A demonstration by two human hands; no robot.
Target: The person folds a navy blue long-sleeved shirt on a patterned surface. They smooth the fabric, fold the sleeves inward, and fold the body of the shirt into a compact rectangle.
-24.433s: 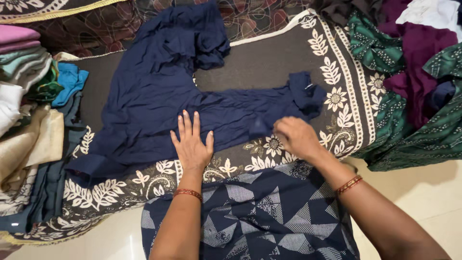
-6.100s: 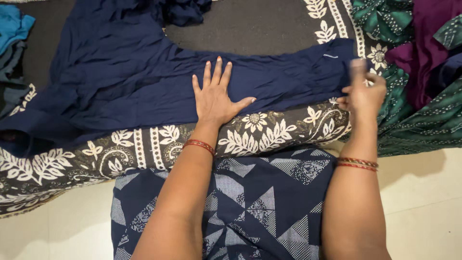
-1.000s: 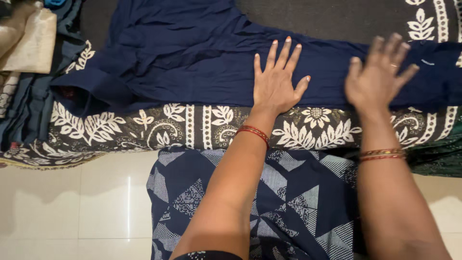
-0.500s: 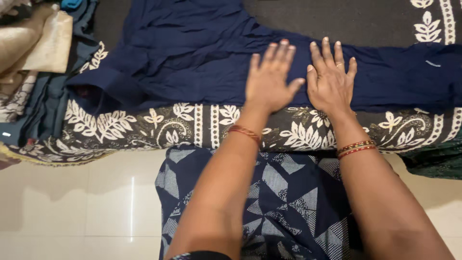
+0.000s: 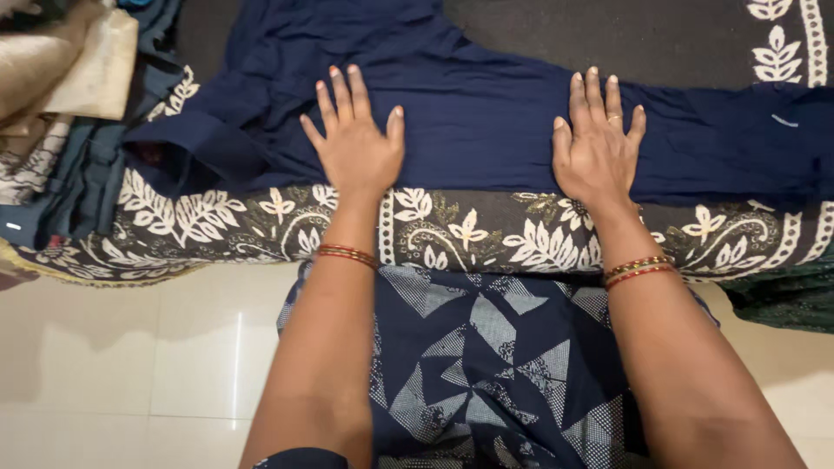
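Navy garment (image 5: 486,113): spread flat on floral-bordered bedspread (image 5: 469,230)
Left hand (image 5: 356,143): nine o'clock, palm flat, fingers splayed, gripping nothing
Right hand (image 5: 598,148): three o'clock, likewise flat

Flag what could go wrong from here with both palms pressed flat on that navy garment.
1. The navy garment shows wrinkles between the left hand and right hand; pressing may set creases in rather than smooth them.
2. Its left end lies bunched beside the pile of clothes; it may tangle with them.
3. It lies near the patterned cloth's edge above the tiled floor; a tug might drag it off.
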